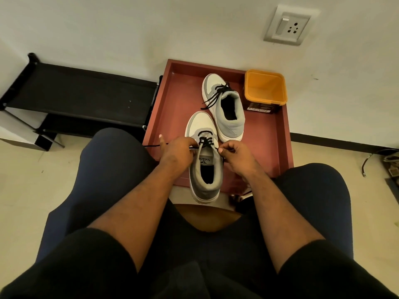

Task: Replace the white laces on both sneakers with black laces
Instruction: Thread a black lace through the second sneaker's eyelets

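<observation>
My left hand (180, 151) and right hand (235, 154) each pinching one end of the black lace (206, 141) on the near grey fabric sneaker (204, 169), heel overhanging the red tray (280, 130), far sneaker (226, 108) laced black beyond, square yellow tub (265, 87) beside it.

One word is showing clearly: "Velar…", printed in dark letters with a small logo beside it on the grey insole label (204, 161) of the near sneaker (204, 169), lying between the two hands. The dark label strip (259, 110) on the orange tub (265, 89) beyond the right hand is carrying print too small to read.
</observation>
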Tool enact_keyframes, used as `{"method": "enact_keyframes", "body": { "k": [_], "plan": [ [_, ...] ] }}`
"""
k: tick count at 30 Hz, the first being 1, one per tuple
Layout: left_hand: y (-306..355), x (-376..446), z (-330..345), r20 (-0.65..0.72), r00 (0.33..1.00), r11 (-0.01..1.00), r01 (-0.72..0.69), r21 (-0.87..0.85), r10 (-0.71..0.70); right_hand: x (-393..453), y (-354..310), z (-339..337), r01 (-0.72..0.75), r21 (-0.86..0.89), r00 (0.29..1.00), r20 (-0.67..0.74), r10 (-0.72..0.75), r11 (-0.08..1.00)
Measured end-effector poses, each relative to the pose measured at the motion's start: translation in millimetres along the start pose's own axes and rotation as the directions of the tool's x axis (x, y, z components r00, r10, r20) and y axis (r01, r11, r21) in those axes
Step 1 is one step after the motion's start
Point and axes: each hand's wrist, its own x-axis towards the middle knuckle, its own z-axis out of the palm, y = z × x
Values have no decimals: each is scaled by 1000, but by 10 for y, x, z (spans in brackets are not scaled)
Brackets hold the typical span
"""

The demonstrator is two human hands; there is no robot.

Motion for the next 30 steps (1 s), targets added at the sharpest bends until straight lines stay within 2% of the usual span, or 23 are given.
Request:
{"method": "enact_keyframes", "body": {
  "k": [4,7,9,10,11,12,13,15,17,20,22,26,30],
  "plan": [
    [-98,52,-59,-40,999,995,36,92,-32,1,46,-47,8,-77,997,-75,-14,997],
    [-184,73,-218,-46,990,990,136,45,-134,-6,75,-107,37,-163,993,-109,-55,986],
    [-136,13,-322,75,991,986,122,-117,-114,-17,29,-113,48,-96,993,-101,-58,994],
    [-92,-32,-342,163,983,941,131,-312,-83,-13,1,-105,56,-42,994,-88,-59,998],
    [-16,-104,-357,241,970,849,156,-504,-34,-30,-46,-99,71,31,996,-49,-69,997],
    [48,-147,-340,281,960,784,181,-593,-10,-23,-79,-78,86,54,996,-3,-86,995],
    [96,-143,-287,277,961,802,165,-574,0,-35,-127,-54,115,66,991,59,-119,991],
    [146,-52,-114,216,976,937,84,-340,-9,-10,-176,7,201,-62,972,135,-192,978],
    [204,32,49,85,996,992,34,-123,-23,58,-206,100,274,-255,961,92,-259,927],
    [310,65,177,-116,993,989,13,-144,-30,134,-301,230,213,-448,964,-50,-262,869],
    [328,90,196,-173,984,985,7,-173,-37,168,-357,298,164,-570,966,-71,-247,805],
    [222,123,162,-181,984,986,-32,-161,3,149,-311,271,143,-693,969,-46,-242,706],
    [118,142,155,-152,987,995,-64,-73,53,122,-236,174,253,-712,957,86,-276,655]
  ]
}}
